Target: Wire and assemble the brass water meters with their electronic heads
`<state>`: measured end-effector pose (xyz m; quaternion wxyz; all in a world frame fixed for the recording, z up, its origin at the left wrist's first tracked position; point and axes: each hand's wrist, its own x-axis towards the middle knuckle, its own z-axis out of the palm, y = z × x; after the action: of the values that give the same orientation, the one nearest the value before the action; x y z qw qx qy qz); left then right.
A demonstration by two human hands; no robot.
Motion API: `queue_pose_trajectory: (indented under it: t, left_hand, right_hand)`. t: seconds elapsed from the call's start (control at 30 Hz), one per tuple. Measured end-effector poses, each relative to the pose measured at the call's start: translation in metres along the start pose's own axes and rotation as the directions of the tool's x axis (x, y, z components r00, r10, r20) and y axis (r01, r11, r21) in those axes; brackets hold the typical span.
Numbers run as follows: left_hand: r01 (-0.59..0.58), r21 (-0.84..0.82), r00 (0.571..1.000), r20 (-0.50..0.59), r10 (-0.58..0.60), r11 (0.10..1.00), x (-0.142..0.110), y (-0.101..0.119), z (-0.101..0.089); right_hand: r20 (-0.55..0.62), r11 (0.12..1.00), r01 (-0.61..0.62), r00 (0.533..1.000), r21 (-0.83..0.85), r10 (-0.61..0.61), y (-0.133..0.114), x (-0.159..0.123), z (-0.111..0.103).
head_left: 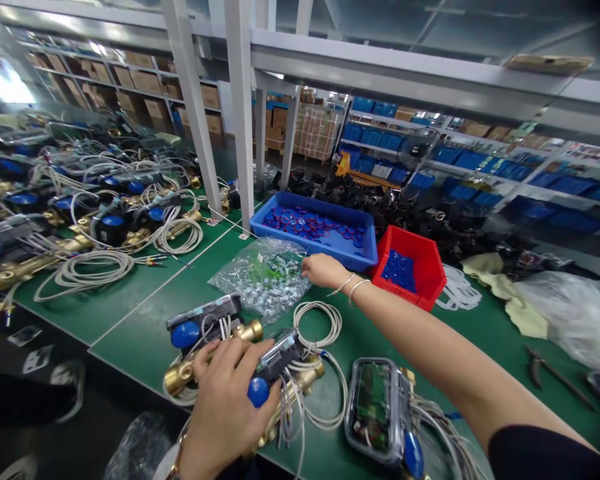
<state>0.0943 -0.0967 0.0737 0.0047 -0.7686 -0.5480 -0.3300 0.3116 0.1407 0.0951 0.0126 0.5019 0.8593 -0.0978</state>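
my left hand [225, 400] closed around a brass meter [275, 377] low on the green table [130, 333], my right hand [323, 270] fingers bent, touching a clear bag of metal bits [265, 277], no words i could read

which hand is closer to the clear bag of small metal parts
Right. The right hand touches the bag's right edge; the left hand rests on a brass meter nearer the person.

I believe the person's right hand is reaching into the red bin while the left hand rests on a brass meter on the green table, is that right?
Not quite. In the head view the right hand reaches to the clear plastic bag of small metal parts, not the red bin. The left hand does rest on a brass meter on the green table.
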Motion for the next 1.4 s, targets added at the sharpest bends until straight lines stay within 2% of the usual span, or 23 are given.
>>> queue_pose_trajectory:
  t: [0.1, 0.17, 0.3, 0.43, 0.5, 0.57, 0.63, 0.7, 0.73, 0.8, 0.87, 0.93, 1.03, 1.13, 1.2, 1.23, 1.33, 1.37, 1.4]
  left_hand:
    - [-0.008, -0.004, 1.0, 0.002, 0.008, 1.0, 0.004, -0.002, 0.001]
    - [-0.021, 0.003, 1.0, 0.01, 0.021, 1.0, 0.008, -0.005, 0.002]
    - [-0.044, 0.026, 0.998, 0.049, 0.043, 0.999, 0.015, -0.011, 0.0]
    - [-0.026, -0.036, 0.99, 0.138, 0.031, 0.999, 0.014, -0.013, -0.012]
    - [-0.002, -0.071, 0.992, 0.123, 0.01, 0.997, 0.013, -0.008, -0.023]
    - [-0.002, -0.07, 0.999, 0.043, 0.005, 0.998, 0.014, 0.003, -0.033]
    - [-0.027, -0.054, 0.997, -0.071, 0.023, 0.998, 0.016, 0.023, -0.04]
    - [-0.086, -0.097, 0.99, -0.122, 0.074, 0.992, 0.02, 0.048, -0.039]
    - [-0.125, -0.151, 0.989, -0.101, 0.111, 0.981, 0.021, 0.062, -0.034]
    - [-0.184, -0.287, 0.98, 0.025, 0.199, 0.94, 0.021, 0.092, -0.019]
    - [-0.177, -0.363, 0.951, 0.176, 0.254, 0.915, 0.017, 0.12, 0.004]
    - [-0.145, -0.347, 0.928, 0.276, 0.249, 0.927, 0.011, 0.144, 0.028]
    - [-0.101, -0.264, 0.926, 0.327, 0.188, 0.959, 0.006, 0.167, 0.057]
    - [-0.12, -0.259, 0.92, 0.333, 0.205, 0.958, 0.01, 0.171, 0.069]
    - [-0.178, -0.343, 0.879, 0.365, 0.306, 0.922, 0.02, 0.162, 0.068]
    - [-0.21, -0.398, 0.842, 0.392, 0.372, 0.893, 0.025, 0.156, 0.066]
    - [-0.275, -0.544, 0.687, 0.465, 0.558, 0.792, 0.043, 0.138, 0.054]
    - [-0.287, -0.582, 0.653, 0.462, 0.6, 0.761, 0.047, 0.135, 0.049]
    - [-0.298, -0.609, 0.645, 0.44, 0.625, 0.735, 0.051, 0.134, 0.046]
  right_hand:
    - [0.071, 1.0, -0.015, 0.997, 0.002, 0.015, 0.007, 0.008, 0.008]
    - [0.065, 0.999, -0.032, 0.997, 0.016, 0.031, 0.011, 0.008, 0.008]
    - [-0.052, 0.994, -0.096, 0.994, 0.06, 0.099, 0.015, 0.006, 0.003]
    - [-0.2, 0.982, -0.126, 0.968, 0.139, 0.152, 0.013, -0.001, -0.011]
    - [-0.246, 0.977, -0.122, 0.955, 0.177, 0.164, 0.013, -0.009, -0.023]
    - [-0.27, 0.972, -0.118, 0.947, 0.205, 0.172, 0.015, -0.022, -0.035]
    - [-0.277, 0.966, -0.119, 0.944, 0.228, 0.182, 0.018, -0.041, -0.045]
    - [-0.276, 0.959, -0.129, 0.94, 0.25, 0.199, 0.023, -0.066, -0.05]
    - [-0.273, 0.955, -0.139, 0.939, 0.262, 0.211, 0.026, -0.081, -0.049]
    - [-0.257, 0.945, -0.165, 0.936, 0.284, 0.241, 0.034, -0.114, -0.042]
    - [-0.231, 0.93, -0.204, 0.932, 0.306, 0.28, 0.044, -0.15, -0.028]
    - [-0.207, 0.908, -0.252, 0.92, 0.335, 0.332, 0.054, -0.187, -0.01]
    - [-0.188, 0.856, -0.329, 0.884, 0.399, 0.428, 0.066, -0.242, 0.013]
    - [-0.189, 0.786, -0.373, 0.836, 0.493, 0.515, 0.073, -0.289, 0.027]
    - [-0.177, 0.727, -0.372, 0.812, 0.578, 0.556, 0.075, -0.315, 0.031]
    - [-0.165, 0.692, -0.362, 0.805, 0.624, 0.57, 0.075, -0.326, 0.032]
    - [-0.122, 0.581, -0.309, 0.802, 0.753, 0.584, 0.069, -0.347, 0.031]
    - [-0.11, 0.549, -0.29, 0.805, 0.784, 0.583, 0.063, -0.35, 0.03]
    - [-0.099, 0.519, -0.27, 0.81, 0.811, 0.578, 0.056, -0.351, 0.029]
